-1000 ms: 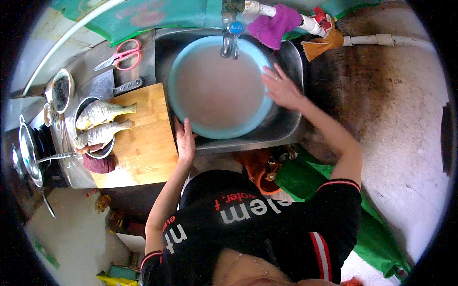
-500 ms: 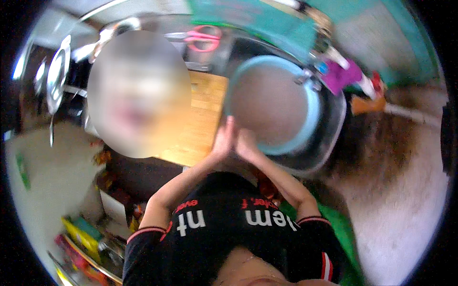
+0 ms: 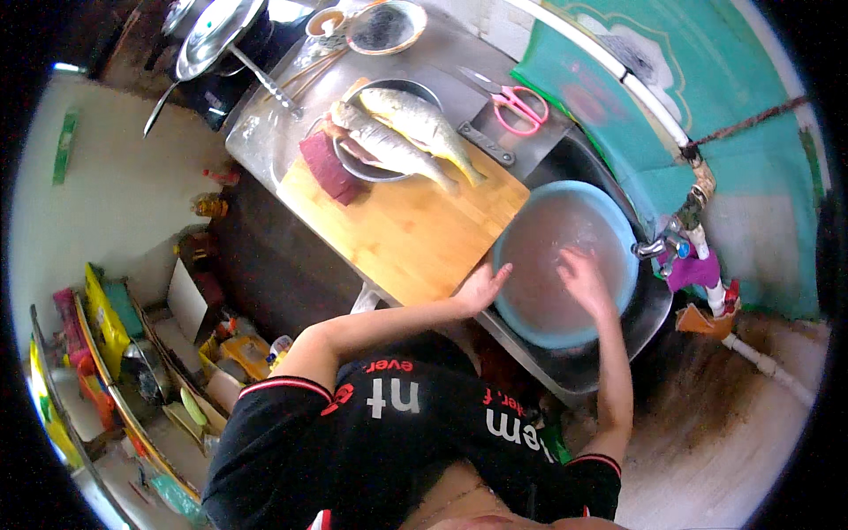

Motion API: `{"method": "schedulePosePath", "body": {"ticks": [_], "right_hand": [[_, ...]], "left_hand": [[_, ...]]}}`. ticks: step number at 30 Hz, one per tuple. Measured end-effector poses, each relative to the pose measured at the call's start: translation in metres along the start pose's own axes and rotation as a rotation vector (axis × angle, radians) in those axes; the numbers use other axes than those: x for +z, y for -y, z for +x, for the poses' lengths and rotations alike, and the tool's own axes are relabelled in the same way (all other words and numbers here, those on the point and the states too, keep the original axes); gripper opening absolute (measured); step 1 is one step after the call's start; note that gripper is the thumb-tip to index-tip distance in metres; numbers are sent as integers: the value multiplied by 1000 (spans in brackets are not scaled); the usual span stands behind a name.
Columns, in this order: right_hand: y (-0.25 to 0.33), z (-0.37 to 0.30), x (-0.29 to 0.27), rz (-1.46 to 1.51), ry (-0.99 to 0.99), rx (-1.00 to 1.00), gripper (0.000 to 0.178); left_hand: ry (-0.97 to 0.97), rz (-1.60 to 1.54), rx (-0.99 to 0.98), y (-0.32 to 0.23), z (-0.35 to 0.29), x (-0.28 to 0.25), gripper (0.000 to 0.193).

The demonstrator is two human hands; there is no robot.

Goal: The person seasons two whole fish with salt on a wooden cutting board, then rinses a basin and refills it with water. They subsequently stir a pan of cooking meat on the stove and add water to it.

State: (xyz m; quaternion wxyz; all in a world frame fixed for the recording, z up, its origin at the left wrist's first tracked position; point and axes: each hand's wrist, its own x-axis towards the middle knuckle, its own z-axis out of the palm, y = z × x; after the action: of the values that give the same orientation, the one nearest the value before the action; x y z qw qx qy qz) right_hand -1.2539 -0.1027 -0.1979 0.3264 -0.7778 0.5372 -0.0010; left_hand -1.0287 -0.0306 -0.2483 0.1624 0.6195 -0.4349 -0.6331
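One left hand [image 3: 481, 289] at the near rim of a light-blue basin [image 3: 629, 256], thumb spread wide from the fingers. Over cloudy water [image 3: 541, 283] in that basin, a right hand [image 3: 585, 276], fingers loosely curled (impossible to tell whether around anything). Alongside, on a metal surface [image 3: 459, 53], a wooden cutting board [image 3: 415, 238]. Beyond, two silvery fish [image 3: 415, 124] in a bowl [image 3: 375, 177], tails over the board; near these, pink-handled scissors [image 3: 512, 101].
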Motion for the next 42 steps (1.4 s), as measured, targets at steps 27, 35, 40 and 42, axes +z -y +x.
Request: {"method": "schedulePosePath", "body": {"ticks": [27,35,40,42], "right_hand": [[-151,-31,30,349,-862,715,54],[-155,-37,34,473,-925,718,59],[-169,-37,40,483,-980,720,53],[-165,-39,35,488,-983,714,49]], "left_hand": [[17,-241,-112,-5,5,-12,48],[50,-234,-95,-3,11,-11,39],[50,-242,-93,-13,6,-7,30],[74,-257,-48,-12,3,-7,29]]}}
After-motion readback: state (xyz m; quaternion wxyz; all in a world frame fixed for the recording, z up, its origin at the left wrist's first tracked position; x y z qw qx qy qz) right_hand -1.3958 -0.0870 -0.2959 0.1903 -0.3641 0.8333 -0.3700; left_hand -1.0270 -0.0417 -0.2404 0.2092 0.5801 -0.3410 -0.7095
